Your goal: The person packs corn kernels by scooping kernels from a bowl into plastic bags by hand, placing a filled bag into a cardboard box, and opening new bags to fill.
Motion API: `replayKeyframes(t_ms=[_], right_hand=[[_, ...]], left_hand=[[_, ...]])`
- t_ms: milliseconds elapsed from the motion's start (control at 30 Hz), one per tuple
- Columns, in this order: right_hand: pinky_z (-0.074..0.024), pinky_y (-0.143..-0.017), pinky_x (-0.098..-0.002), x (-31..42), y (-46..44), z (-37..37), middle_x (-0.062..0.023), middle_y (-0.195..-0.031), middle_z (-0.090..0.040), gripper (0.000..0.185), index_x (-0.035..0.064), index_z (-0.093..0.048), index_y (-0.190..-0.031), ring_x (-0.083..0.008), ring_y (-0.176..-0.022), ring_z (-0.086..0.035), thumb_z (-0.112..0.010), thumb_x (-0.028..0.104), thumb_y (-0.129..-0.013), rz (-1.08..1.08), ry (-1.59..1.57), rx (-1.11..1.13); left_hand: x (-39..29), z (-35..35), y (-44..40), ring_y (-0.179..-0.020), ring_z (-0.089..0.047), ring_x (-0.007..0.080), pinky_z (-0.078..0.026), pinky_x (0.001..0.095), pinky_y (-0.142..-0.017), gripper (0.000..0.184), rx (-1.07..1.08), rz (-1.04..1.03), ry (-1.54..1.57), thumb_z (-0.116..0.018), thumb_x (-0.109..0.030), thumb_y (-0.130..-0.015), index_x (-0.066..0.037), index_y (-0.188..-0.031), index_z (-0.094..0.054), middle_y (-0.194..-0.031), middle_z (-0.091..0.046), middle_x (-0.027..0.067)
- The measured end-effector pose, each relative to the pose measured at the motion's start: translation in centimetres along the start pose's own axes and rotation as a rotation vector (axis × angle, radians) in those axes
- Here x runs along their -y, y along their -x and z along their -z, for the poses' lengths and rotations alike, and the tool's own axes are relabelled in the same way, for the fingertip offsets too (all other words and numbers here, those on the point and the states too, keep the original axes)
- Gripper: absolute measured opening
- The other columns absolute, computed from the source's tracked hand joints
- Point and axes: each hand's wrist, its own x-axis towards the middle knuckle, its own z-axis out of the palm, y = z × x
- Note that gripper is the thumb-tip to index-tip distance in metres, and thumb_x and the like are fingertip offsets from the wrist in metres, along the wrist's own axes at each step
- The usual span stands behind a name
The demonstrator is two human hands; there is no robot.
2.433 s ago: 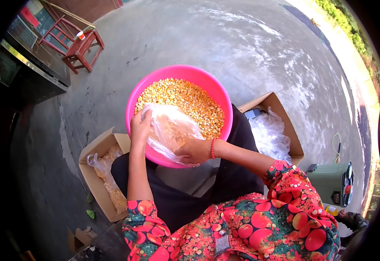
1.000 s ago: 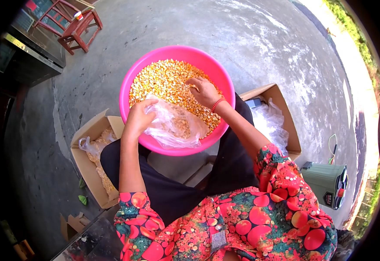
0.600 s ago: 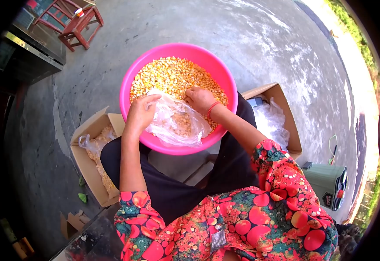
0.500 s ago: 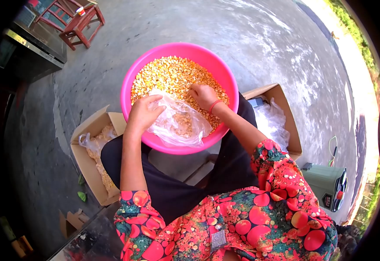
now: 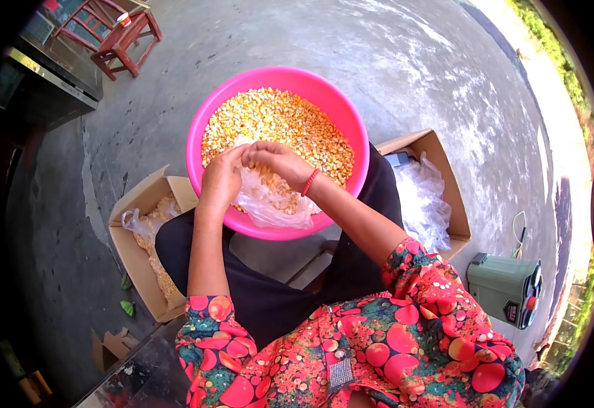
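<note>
Grey floor (image 5: 406, 88) — one pink basin (image 5: 343, 103); two hands (image 5: 221, 179) (image 5: 280, 163) at one bag (image 5: 276, 212).

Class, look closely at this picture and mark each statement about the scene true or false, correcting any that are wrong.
1. The pink tub holds loose corn kernels. True.
2. The red bracelet is on the left wrist. False: it is on the right wrist.
3. The left hand and right hand are close together at the clear bag. True.
4. The cup stands on the floor. False: it stands on the seat of the red chair.
5. A cardboard box stands on each side of the person, one on the left and one on the right. True.
</note>
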Motion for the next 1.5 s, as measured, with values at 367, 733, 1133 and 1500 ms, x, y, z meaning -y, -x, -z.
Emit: replayKeyframes(t_ms=[367, 733, 1133, 1500], right_hand=[[-0.0442, -0.083, -0.0429, -2.5, 0.4, 9.3, -0.0115, -0.094, -0.060, 0.018, 0.0084, -0.064, -0.092, -0.0307, -0.094, -0.056, -0.053, 0.017, -0.081, 0.278, 1.111, -0.336], [-0.0477, -0.076, -0.0428, -3.9, 2.0, 9.0, -0.0160, -0.091, -0.058, 0.021, 0.0060, -0.058, -0.090, -0.0342, -0.085, -0.059, -0.050, 0.025, -0.085, 0.081, 1.345, -0.160], [-0.0250, -0.039, -0.0206, 1.2, 0.1, 7.4, 0.0015, -0.067, -0.047, 0.018, 0.0075, -0.056, -0.090, -0.0049, -0.047, -0.034, -0.046, 0.022, -0.092, -0.165, -0.435, -0.280], [-0.0340, -0.043, -0.0224, 0.9, -0.6, -1.7, 0.0004, -0.064, -0.051, 0.019, 0.0070, -0.057, -0.080, -0.0063, -0.054, -0.044, -0.046, 0.019, -0.089, -0.035, -0.222, -0.177]], left_hand=[[0.0, 0.4, 0.4, -0.101, -0.057, 0.0332, -0.045, 0.0388, -0.087, 0.050, -0.035, -0.006, 0.039, -0.046, 0.011, -0.071, -0.010, -0.113, -0.060, -0.110, -0.059, 0.0182], [0.8, 0.0, 0.1, -0.106, -0.054, 0.0354, -0.044, 0.0399, -0.091, 0.037, -0.109, -0.101, -0.055, -0.057, -0.003, -0.074, -0.010, -0.110, -0.062, -0.112, -0.056, 0.0226], [0.7, 0.2, 0.5, -0.101, -0.056, 0.0369, -0.044, 0.0400, -0.089, 0.038, 0.028, -0.007, 0.007, -0.054, 0.003, -0.073, -0.007, -0.108, -0.062, -0.111, -0.056, 0.0227], [0.5, 0.4, 0.4, -0.103, -0.055, 0.0360, -0.044, 0.0406, -0.090, 0.039, 0.048, 0.005, 0.019, -0.053, 0.004, -0.074, -0.005, -0.112, -0.060, -0.110, -0.057, 0.0211]])
